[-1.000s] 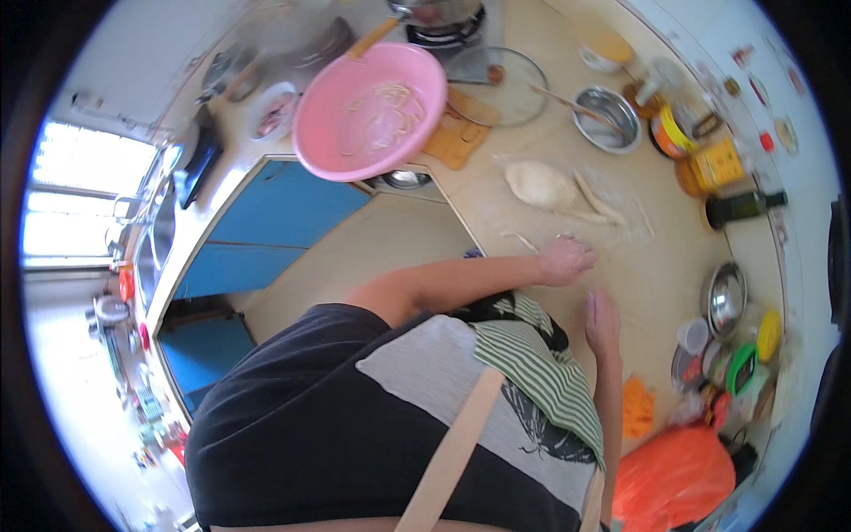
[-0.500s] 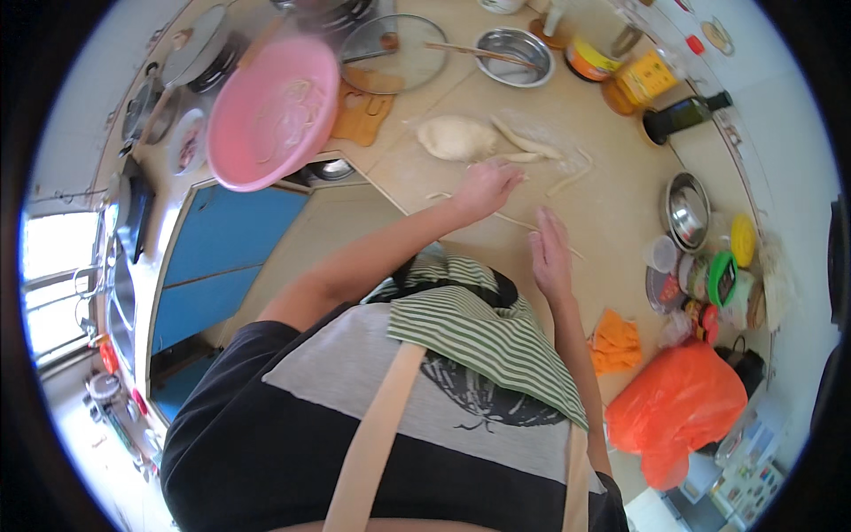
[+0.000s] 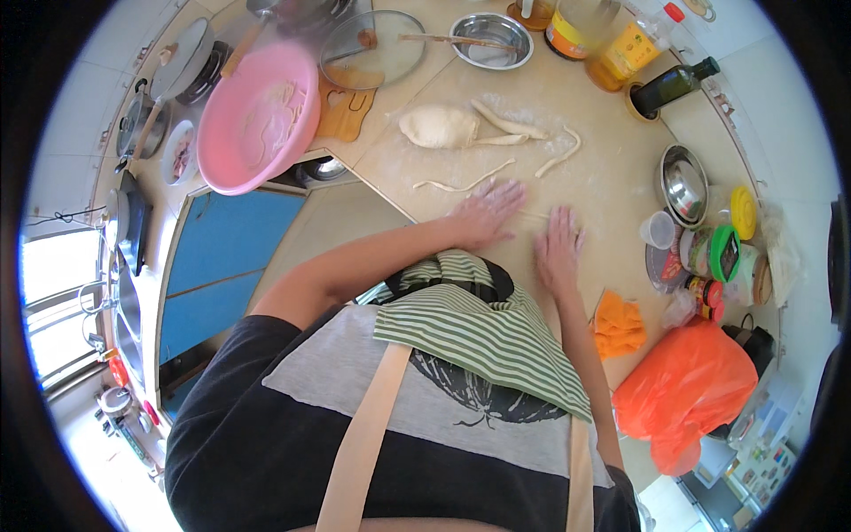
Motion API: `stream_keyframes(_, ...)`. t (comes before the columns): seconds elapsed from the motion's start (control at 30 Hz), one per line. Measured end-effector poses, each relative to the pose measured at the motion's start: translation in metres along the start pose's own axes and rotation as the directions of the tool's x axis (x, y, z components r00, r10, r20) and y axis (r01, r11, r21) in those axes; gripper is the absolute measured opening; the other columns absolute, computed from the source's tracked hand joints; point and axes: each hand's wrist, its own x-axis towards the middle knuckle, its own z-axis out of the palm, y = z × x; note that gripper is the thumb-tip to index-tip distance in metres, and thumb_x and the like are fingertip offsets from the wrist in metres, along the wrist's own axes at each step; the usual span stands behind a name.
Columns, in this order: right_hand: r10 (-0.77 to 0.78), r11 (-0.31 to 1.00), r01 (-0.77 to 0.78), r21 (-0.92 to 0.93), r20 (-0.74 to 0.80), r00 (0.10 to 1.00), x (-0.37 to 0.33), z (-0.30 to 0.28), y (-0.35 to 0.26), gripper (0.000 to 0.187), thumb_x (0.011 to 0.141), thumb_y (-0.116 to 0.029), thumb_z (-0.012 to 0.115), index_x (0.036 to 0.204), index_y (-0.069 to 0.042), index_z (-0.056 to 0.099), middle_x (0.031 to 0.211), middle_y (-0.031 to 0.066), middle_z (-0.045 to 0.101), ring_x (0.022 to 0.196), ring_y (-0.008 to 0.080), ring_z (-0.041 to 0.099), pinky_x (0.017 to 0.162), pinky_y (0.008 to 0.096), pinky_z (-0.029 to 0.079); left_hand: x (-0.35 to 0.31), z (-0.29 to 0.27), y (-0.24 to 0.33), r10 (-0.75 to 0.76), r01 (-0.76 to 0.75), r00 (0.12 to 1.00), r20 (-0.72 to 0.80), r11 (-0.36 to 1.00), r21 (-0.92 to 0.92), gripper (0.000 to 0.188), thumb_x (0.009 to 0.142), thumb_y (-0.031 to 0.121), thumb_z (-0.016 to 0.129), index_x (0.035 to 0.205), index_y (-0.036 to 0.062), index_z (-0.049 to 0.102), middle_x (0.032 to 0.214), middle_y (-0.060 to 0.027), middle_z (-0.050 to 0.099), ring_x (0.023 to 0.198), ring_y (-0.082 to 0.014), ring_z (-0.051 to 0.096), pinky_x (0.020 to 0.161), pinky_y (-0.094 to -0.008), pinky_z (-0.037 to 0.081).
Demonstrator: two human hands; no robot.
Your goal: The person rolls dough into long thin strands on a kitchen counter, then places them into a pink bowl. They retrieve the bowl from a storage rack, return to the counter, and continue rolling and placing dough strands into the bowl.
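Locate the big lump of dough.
In the head view's upper middle, the dough lump lies on the counter beyond the left hand, right of the wooden board.

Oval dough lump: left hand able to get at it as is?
Probably yes: the left hand is palm-down nearby, and only a thin dough strip lies between it and the oval dough lump.

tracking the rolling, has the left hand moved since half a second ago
Yes, the left hand has moved toward the person's body, farther from the dough lump.
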Motion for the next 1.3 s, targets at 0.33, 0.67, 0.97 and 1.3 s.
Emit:
stream_keyframes(0.33, 0.021, 0.986, 0.023, -0.167, 0.256, 0.966, -0.009, -0.006, 0.022, 0.064, 0.096, -0.03, 0.041, 0.151, -0.007, 0.017, 0.157, 0.0148, 0.015, 0.145, 0.0339, 0.012, 0.114, 0.058, 0.004, -0.011, 0.0, -0.003, -0.032, 0.033, 0.999, -0.014, 0.993, 0.112, 0.08, 0.091, 0.05, 0.049, 0.149, 0.0022, 0.02, 0.157, -0.013, 0.018, 0.145, -0.028, 0.016, 0.117, -0.0493, 0.013)
stream_keyframes(0.67, 0.032, 0.999, -0.025, -0.044, 0.16, 0.987, -0.02, -0.014, 0.03, 0.062, 0.097, -0.032, 0.037, 0.151, -0.006, 0.018, 0.157, 0.0142, 0.016, 0.145, 0.0347, 0.013, 0.114, 0.0584, 0.005, -0.021, -0.004, -0.011, -0.04, 0.041, 0.999, -0.013, 0.994, 0.099, 0.081, 0.09, 0.046, 0.052, 0.149, 0.0026, 0.018, 0.157, -0.0131, 0.015, 0.145, -0.0284, 0.016, 0.117, -0.0515, 0.015)
stream_keyframes(0.97, 0.026, 0.999, -0.023, -0.032, 0.121, 0.992, -0.033, -0.015, 0.034, 0.062, 0.097, -0.034, 0.036, 0.151, -0.006, 0.019, 0.157, 0.0137, 0.018, 0.145, 0.0345, 0.013, 0.113, 0.0593, 0.004, -0.039, -0.005, -0.011, -0.041, 0.042, 0.999, -0.013, 0.993, 0.107, 0.081, 0.089, 0.046, 0.053, 0.149, 0.0019, 0.02, 0.156, -0.0146, 0.019, 0.145, -0.0295, 0.018, 0.116, -0.053, 0.016)
stream_keyframes(1.3, 0.009, 0.994, -0.01, -0.107, -0.013, 1.0, -0.029, -0.012, 0.046, 0.061, 0.096, -0.029, 0.043, 0.149, -0.005, 0.023, 0.156, 0.0141, 0.021, 0.144, 0.0321, 0.019, 0.112, 0.0614, 0.013, -0.041, -0.009, -0.02, -0.095, 0.091, 0.995, 0.01, 0.978, 0.188, 0.081, 0.09, 0.043, 0.054, 0.149, 0.0028, 0.018, 0.156, -0.0147, 0.018, 0.145, -0.0293, 0.017, 0.116, -0.0524, 0.015)
